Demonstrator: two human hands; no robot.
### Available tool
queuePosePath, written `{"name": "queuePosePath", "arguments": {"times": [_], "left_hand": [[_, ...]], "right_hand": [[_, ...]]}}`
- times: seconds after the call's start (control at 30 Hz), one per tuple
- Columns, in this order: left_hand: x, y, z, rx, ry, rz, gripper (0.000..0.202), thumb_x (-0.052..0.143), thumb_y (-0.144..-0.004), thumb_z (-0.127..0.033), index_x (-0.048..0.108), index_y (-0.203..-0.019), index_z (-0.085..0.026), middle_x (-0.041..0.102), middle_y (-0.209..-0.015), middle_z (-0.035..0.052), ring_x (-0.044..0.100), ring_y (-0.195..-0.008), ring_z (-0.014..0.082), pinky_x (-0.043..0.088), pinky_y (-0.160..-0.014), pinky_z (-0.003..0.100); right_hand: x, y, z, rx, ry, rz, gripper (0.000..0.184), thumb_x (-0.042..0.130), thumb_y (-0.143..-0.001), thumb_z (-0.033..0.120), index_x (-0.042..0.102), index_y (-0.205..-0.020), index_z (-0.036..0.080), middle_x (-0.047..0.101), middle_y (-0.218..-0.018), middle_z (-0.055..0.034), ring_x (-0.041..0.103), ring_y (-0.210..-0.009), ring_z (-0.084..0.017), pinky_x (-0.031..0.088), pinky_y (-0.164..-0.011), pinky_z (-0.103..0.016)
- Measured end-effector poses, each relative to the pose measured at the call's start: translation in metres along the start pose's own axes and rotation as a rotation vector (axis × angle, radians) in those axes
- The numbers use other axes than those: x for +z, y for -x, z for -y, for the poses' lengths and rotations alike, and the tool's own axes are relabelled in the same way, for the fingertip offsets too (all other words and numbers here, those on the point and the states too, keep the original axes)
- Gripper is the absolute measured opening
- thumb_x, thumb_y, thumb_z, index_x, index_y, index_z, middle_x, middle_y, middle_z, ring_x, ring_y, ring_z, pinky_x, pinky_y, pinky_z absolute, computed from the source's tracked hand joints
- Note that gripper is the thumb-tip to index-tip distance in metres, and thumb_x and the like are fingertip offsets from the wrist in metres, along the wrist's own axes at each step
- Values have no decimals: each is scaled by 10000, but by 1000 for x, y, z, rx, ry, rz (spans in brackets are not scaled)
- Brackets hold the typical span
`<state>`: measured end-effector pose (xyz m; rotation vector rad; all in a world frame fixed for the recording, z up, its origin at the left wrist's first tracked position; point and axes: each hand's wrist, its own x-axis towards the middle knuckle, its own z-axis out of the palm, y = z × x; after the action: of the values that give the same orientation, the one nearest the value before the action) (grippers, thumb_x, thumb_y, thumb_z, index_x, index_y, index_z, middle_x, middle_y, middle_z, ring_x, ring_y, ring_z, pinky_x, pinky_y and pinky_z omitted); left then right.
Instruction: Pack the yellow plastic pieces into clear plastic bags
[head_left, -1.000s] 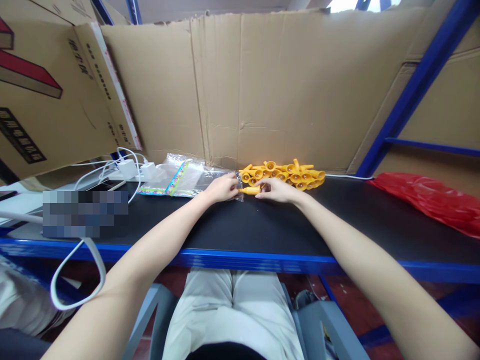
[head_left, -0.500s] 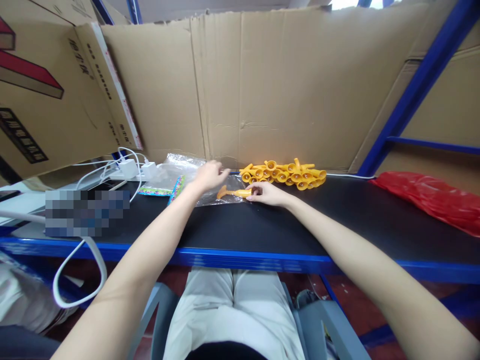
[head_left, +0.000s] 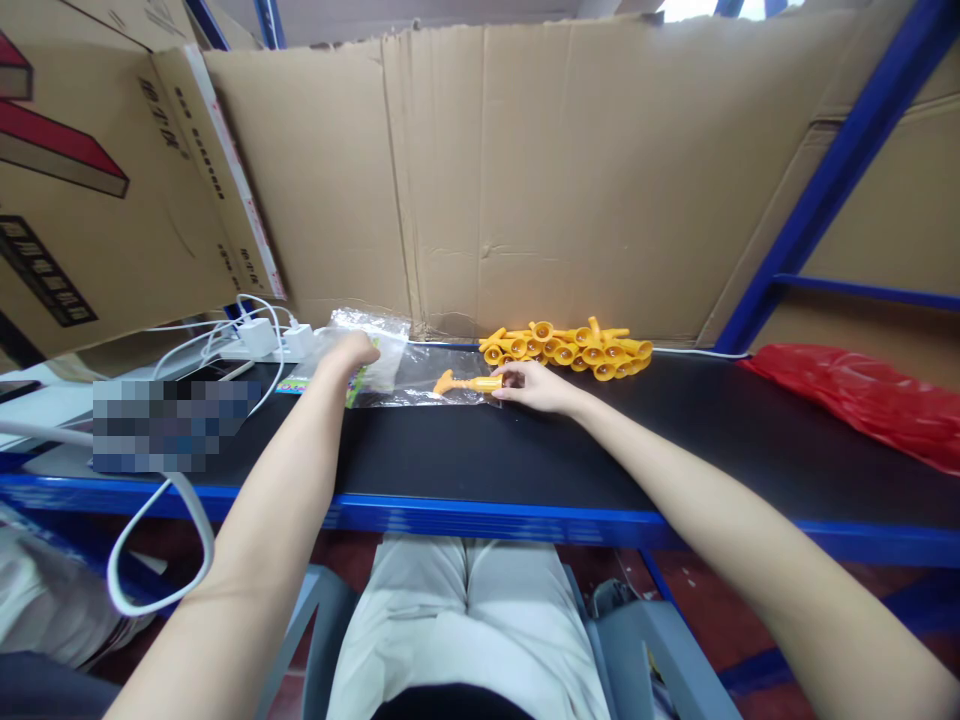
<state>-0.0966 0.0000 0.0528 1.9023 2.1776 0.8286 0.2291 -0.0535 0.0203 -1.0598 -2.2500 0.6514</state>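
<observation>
We counted one yellow piece [head_left: 489, 384] pinched in our right grip [head_left: 531, 386] and one yellow pile [head_left: 565, 354] nearby (overlapped, total uncertain); whether our left grip [head_left: 354, 352] pinched anything, we could not tell.

The right hand [head_left: 534, 386] grips an orange plastic piece [head_left: 472, 384] over a clear bag [head_left: 412, 372], left of piled yellow pieces [head_left: 566, 348], while the left hand [head_left: 346, 352] hovers farther left.
</observation>
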Motion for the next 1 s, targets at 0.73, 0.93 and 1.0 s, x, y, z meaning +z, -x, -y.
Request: {"name": "queuePosePath", "arguments": {"times": [0.73,0.93,1.0], "left_hand": [[14,11,-21,175,530,-29,451,476,-639,-84,592,-1069,-153,555,-1142,119,615,-688,132,490,-496,214],[11,12,-21,228,611,-115,452,480,-667,-101,573,-1107,-140,579,-1100,97,600,-693,118,491,-489,192],[11,14,-26,265,640,-106,459,481,-669,-97,569,-1118,-133,559,-1137,103,592,-694,112,491,-492,192]], "right_hand": [[-3,2,26,-126,-111,-160,346,675,-673,309,626,-974,145,624,-882,-57,578,-787,-162,464,-799,-363],[-2,6,47,-346,134,-209,272,640,-726,315,631,-955,167,611,-917,-62,557,-878,-183,424,-844,-351],[-1,6,47,-339,164,-215,303,648,-721,312,630,-982,158,613,-923,-73,561,-880,-191,422,-841,-354]]}}
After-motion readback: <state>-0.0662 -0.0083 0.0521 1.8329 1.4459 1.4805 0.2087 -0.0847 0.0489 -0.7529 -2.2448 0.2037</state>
